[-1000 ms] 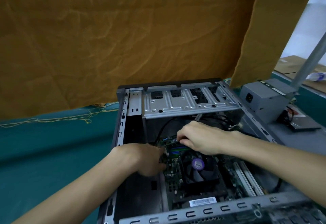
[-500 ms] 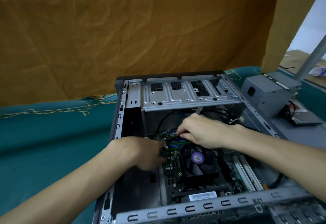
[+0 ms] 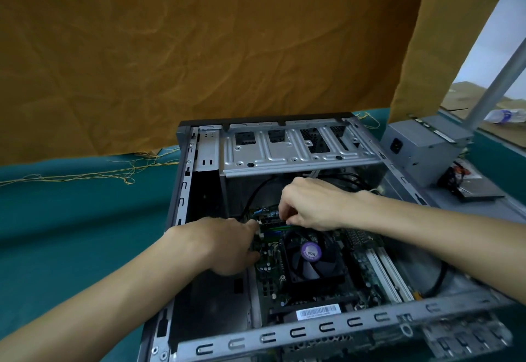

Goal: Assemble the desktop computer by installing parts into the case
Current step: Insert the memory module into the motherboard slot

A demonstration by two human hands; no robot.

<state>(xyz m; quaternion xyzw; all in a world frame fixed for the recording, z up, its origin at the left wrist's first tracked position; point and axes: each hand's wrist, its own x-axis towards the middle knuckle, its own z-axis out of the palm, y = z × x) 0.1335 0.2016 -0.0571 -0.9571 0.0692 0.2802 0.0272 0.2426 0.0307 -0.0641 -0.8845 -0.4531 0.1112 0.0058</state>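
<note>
The open computer case point(image 3: 296, 156) lies on its side on the teal cloth. Inside it sits the motherboard point(image 3: 267, 273) with a black CPU fan point(image 3: 311, 259) that has a purple hub. Just behind the fan, my right hand point(image 3: 313, 205) curls its fingertips down and pinches the top edge of a dark memory module point(image 3: 270, 221) standing in the green slot point(image 3: 280, 228). My left hand point(image 3: 222, 245) reaches in from the left. Its index fingertip touches the white latch point(image 3: 258, 223) at the slot's left end, and its thumb rests lower on the board.
A grey power supply point(image 3: 421, 153) stands to the right of the case, with a flat drive point(image 3: 478, 190) and wires beside it. The metal drive cage point(image 3: 296, 153) spans the far end of the case. Black cables point(image 3: 435, 279) run inside. An orange cloth hangs behind.
Both hands stay at the memory slot. My left index finger has stretched out to the white latch, and my right hand has shifted slightly left over the module.
</note>
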